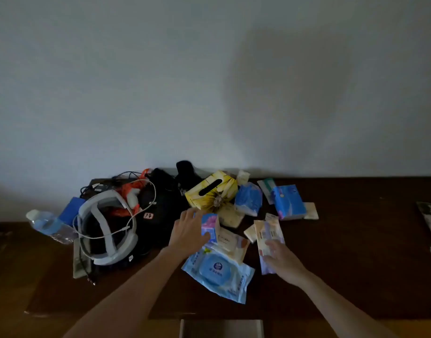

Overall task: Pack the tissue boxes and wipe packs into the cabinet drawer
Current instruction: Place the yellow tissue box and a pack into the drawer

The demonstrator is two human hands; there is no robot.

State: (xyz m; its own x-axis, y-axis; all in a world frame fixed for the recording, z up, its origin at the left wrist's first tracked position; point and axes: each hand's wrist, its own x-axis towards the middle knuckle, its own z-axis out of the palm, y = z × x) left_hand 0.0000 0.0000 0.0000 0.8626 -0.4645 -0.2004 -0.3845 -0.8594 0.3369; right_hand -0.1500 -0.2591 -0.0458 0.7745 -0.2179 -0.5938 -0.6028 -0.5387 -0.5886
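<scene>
From the head camera, a dark wooden cabinet top (355, 264) runs along a pale wall (209, 81), and a pile of tissue and wipe packs lies near its middle. The left hand (188, 234) reaches forward and curls its fingers round a small pink and blue tissue pack (210, 226), gripping it from the left side. The right hand (286, 261) lies on the near end of a long pale wipe pack (268, 236), with the fingers bent over its edge; I cannot tell how firmly they hold it.

Between the two forearms, a large blue wipe pack (218, 273) with a round lid lies flat on the wood, and a beige pack (234, 243) lies just behind it, touching it. Farther back, a yellow tissue box (213, 189) sits tilted, its dark slot facing up. Just to its right stands a crumpled blue pack (248, 200), and beside that a blue tissue pack (288, 202) stands upright.

At the bottom edge, below the cabinet top, the pale rim of an open drawer (221, 328) shows; what is in it is hidden.

To the left of the packs, a grey headset (107, 228) with a white cable rests on a black bag (160, 211). A clear water bottle (47, 225) lies on its side at the far left.
</scene>
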